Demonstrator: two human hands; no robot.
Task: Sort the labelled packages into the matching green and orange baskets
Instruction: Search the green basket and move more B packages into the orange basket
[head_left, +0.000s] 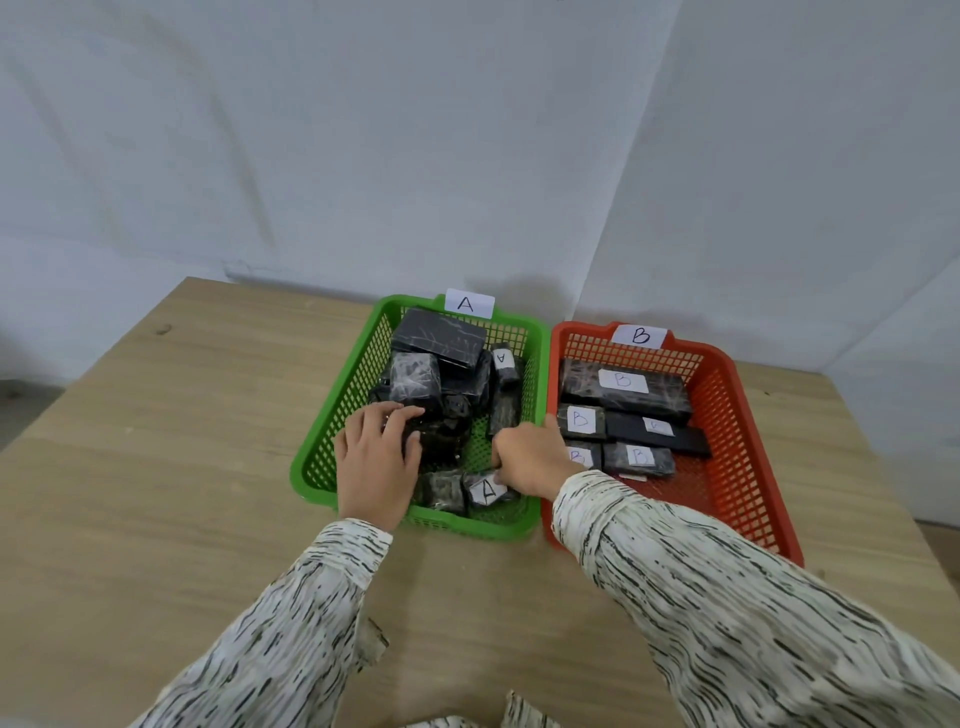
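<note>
Head view: both hands in the green basket — left hand pressing packages, right hand fingering an A-labelled package — grip unclear; sorting looks nearly finished.

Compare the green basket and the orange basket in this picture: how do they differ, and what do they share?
The green basket bears a card marked A; the orange basket bears one marked B. The green basket's packages are heaped and tilted, few labels showing; the orange basket's lie flat, B labels up. Both hands, left and right, reach into the green basket, none into the orange basket. Both are mesh plastic baskets, side by side on the wooden table.
</note>
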